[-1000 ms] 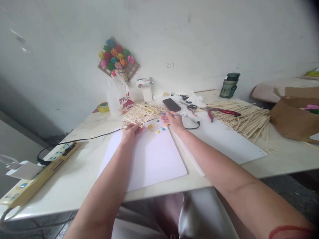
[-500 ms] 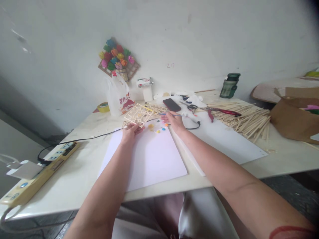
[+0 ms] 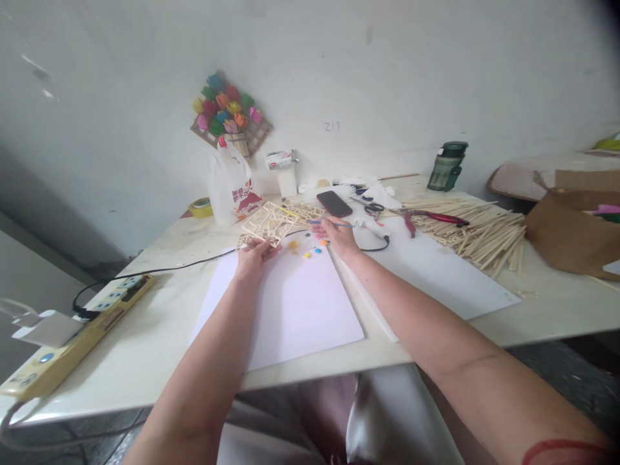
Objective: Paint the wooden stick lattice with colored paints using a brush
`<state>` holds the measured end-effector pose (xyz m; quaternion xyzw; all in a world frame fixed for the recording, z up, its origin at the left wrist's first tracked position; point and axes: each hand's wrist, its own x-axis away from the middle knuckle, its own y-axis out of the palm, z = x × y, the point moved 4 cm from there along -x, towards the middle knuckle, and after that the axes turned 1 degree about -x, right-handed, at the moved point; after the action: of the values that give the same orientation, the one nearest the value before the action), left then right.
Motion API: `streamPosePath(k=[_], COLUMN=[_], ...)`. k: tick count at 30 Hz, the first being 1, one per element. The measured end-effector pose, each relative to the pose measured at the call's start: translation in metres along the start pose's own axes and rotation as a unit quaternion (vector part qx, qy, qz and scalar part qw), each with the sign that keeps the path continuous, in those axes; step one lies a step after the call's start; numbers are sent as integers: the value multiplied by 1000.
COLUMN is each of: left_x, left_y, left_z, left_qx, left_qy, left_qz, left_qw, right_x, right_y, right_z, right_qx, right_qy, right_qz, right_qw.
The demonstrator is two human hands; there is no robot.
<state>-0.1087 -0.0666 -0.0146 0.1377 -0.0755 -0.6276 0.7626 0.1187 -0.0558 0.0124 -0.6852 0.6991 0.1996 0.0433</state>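
The right hand (image 3: 336, 236) grips a thin blue brush (image 3: 339, 224) lying roughly left to right, its tip end toward the wooden lattice (image 3: 270, 223) just to the left, tilted over the desk (image 3: 167, 258) in the left hand's (image 3: 254, 258) fingers.

- Site type: small handicraft workspace, probably a craft workshop; whether in a home or a business cannot be determined.
- Work surface: pale table (image 3: 159, 310) against a plain, marked wall (image 3: 387, 77) at 12 o'clock.
- Stock: loose pile of thin wooden sticks (image 3: 484, 242), 3 o'clock.
- Hand tools: scissors (image 3: 374, 208) and red-handled pliers (image 3: 443, 218), toward 3 o'clock.
- Colouring materials: paint-like dabs (image 3: 318, 250) near centre, beside the wooden lattice (image 3: 271, 223).
- Power supply: yellow power strip (image 3: 80, 339), 8 o'clock.
- Display: multicoloured craft flowers (image 3: 225, 106), 11 o'clock.
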Motion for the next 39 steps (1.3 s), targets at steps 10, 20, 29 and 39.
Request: streamPosePath(k=[10, 20, 29, 39], left_x=[-1, -4, -4, -4], left_y=[-1, -4, -4, -3], left_z=[0, -1, -2, -2], left_qx=[-4, 3, -11, -18], left_qy=[12, 24, 21, 25], left_qz=[4, 7, 2, -6], left_qw=[1000, 1000, 1000, 999], right_x=[-2, -17, -18, -19], right_y=[-5, -28, -27, -27], right_z=[-6, -11, -6, -5], right_qx=[-19, -32, 7, 21], right_qy=[23, 36, 21, 26], right_qz=[-4, -53, -66, -53], right_qw=[1000, 997, 998, 998])
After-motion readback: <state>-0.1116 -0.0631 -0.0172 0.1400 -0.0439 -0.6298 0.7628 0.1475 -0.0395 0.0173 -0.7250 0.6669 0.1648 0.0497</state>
